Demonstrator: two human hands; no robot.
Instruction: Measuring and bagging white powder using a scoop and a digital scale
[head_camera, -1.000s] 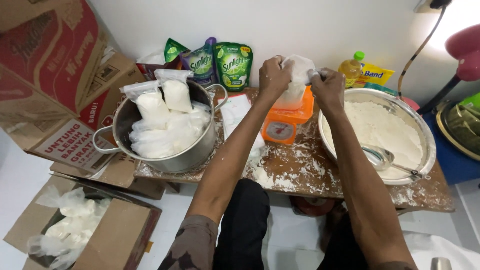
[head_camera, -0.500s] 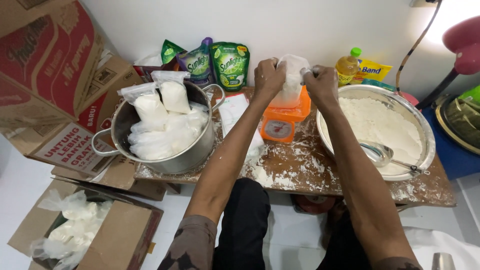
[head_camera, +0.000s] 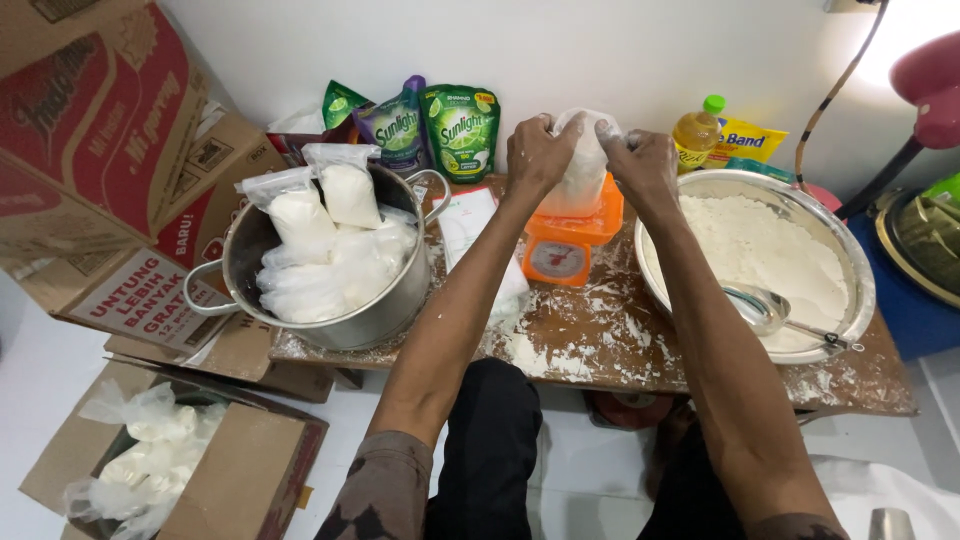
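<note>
White wall backs a low wooden table (head_camera: 640, 350) dusted with flour. Left hand (head_camera: 535, 155) and right hand (head_camera: 645, 165) are both closed on the top of a clear bag (head_camera: 580, 175) of flour, which stands on an orange scale (head_camera: 565, 240) at table centre. At 9 o'clock from the scale, a steel pot (head_camera: 330, 270) holds filled bags. At 3 o'clock, a steel bowl (head_camera: 850, 260) holds flour and a ladle (head_camera: 765, 310). At 12 o'clock, green pouches (head_camera: 440, 130) lean against the wall. At 8 o'clock, on the floor, a carton (head_camera: 240, 480) holds more bags.
</note>
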